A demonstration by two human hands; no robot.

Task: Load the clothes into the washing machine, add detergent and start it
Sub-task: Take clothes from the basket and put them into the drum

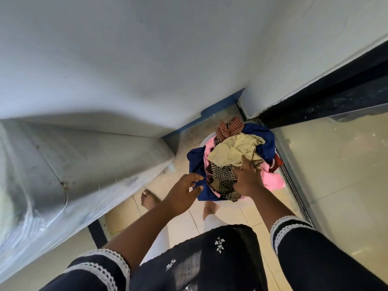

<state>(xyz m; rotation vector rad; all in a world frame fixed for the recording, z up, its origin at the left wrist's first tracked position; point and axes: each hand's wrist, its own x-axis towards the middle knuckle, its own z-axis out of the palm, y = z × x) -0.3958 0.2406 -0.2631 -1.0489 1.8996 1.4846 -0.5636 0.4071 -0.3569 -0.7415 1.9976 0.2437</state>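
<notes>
A heap of mixed clothes (235, 156) fills a pale round plastic basket (231, 203) that stands on the cream tiled floor (340, 164) in the corner, just in front of the person's bare feet. On top of the heap lies a crumpled beige cloth (235, 151); a red-and-white checked cloth (227, 127) sits at the far side, a navy blue garment (196, 162) hangs over the near-left rim, a pink garment (273, 181) spills over the right rim, and a brown-and-black checked cloth (222, 179) lies at the near side. The right hand (246, 177) rests on the heap with its fingers curled down into the beige and checked cloths, gripping them. The left hand (184, 191) hovers at the navy garment's edge, fingers spread and loosely bent, holding nothing. Both forearms come out of dark sleeves with white lace trim (287, 227). To the left stands a large grey appliance wrapped in clear plastic film (63, 160), close beside the basket. Pale grey walls (147, 59) meet behind, and a dark sliding-door track (294, 185) runs along the right.
</notes>
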